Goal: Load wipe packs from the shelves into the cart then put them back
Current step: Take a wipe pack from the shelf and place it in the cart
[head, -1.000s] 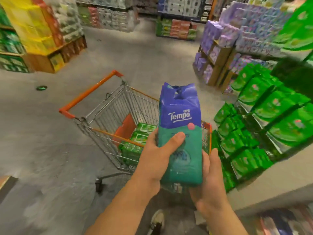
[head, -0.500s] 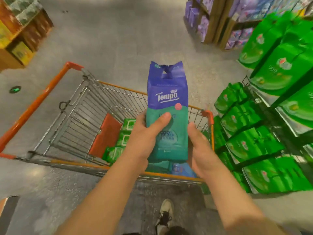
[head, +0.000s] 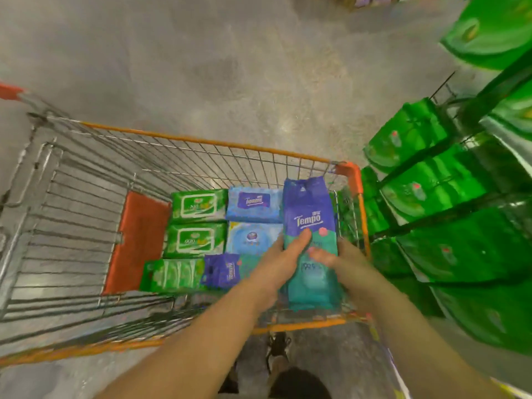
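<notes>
Half a second ago you held the tall wipe pack [head: 311, 226] upright above the rim of the cart [head: 207, 141]; now you have brought it down inside the basket, into the corner nearest the shelf [head: 449, 180], and your head has tipped so the whole basket floor shows. You keep the pack between both hands: your left hand [head: 280, 260] lies against its left edge with the thumb pressed across the front, and your right hand [head: 342, 262] cups the right edge, its thumb reaching over the teal lower half, though blur hides the exact finger positions there. Both hands are clamped on it, one each side, with the purple top pointing away from you. That two-sided hold seems chosen to steer a floppy pack into a narrow gap without it folding. Beside it, the green packs [head: 197, 223] and the blue packs [head: 254, 218] lie flat in tidy rows, and a small purple pack [head: 221, 269] lies at the near edge, probably arranged that way so more fit and so they are easy to lift out when you return them. Whether the pack's bottom already rests on the basket floor cannot be told; it reads as the last stretch of lowering, with the release still ahead.
</notes>
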Available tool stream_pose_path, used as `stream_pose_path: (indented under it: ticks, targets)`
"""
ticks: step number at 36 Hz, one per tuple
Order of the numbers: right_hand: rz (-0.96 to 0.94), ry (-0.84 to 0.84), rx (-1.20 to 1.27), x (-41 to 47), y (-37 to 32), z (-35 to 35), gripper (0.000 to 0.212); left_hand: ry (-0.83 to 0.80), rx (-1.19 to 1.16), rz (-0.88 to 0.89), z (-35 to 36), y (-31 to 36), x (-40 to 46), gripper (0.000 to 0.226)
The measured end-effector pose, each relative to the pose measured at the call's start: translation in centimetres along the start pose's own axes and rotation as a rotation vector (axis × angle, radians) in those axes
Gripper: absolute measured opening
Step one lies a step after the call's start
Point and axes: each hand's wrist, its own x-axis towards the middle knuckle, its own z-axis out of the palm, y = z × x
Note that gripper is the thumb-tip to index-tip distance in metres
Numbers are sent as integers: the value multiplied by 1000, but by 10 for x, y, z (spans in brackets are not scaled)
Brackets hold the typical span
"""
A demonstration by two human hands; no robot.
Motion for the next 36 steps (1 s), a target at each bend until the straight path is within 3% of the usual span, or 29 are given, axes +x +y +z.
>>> stream_pose_path:
  ticks: [4,5,9,14,18,21,23,29,36]
  targets:
    - [66,84,-32,33,21,-12,55,29,26,-43,-3,-27,46,83]
    - [85,97,-37,42,26,-14,56,23,21,-48,-4,-33,56,83]
    - [169,187,-7,75,48,-22,40,22,-39,-91,1,-51,90,48]
    - [248,213,64,105,71,-31,34,51,-134,-146,12,-75,122,12]
    - [297,165,27,118,88,-35,39,123,-92,-142,14,-92,140,17]
    - [255,165,-206,123,98,-31,38,213,64,-150,15,-107,154,56]
    - [244,179,-331,133,110,-36,41,261,147,-153,18,-106,153,47]
    - [276,232,-394,117,93,-26,14,319,199,-190,23,-92,140,38]
    - [218,285,-350,92,74,-24,18,293,211,-144,26,-73,106,20]
